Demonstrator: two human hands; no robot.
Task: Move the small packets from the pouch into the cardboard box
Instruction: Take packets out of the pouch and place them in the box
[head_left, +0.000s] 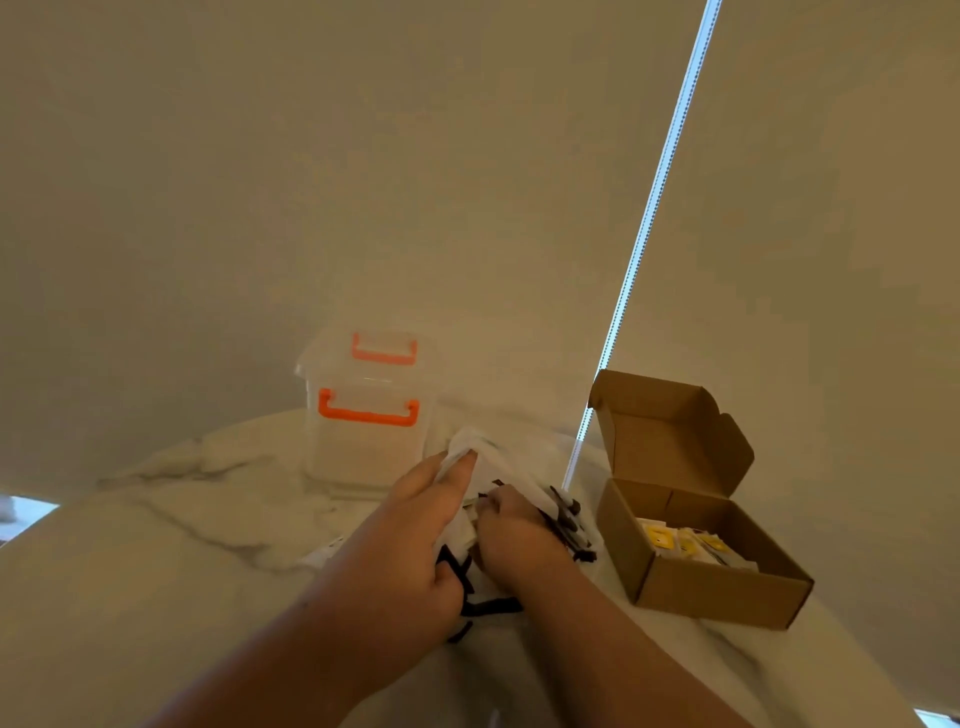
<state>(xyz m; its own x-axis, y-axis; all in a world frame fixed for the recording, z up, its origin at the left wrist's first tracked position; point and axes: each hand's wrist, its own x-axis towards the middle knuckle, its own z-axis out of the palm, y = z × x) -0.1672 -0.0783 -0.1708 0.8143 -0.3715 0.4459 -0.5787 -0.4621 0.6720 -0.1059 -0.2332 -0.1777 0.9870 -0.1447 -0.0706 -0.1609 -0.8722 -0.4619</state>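
Left hand (410, 530) gripping white pouch (483, 447), right hand (511, 535) buried inside, grip indeterminate, packets (691, 545) in open cardboard box (717, 587), right edge of table (182, 545).

Pouch (483, 452) at centre of table (156, 545), between left hand (415, 540) and right hand (514, 540). Lidded container (363, 441) behind it, to the left. Cardboard box (722, 592) right of pouch, apart from it, flap up at rear; packets (691, 545) inside. Cord (654, 208) hangs behind, between container and box.
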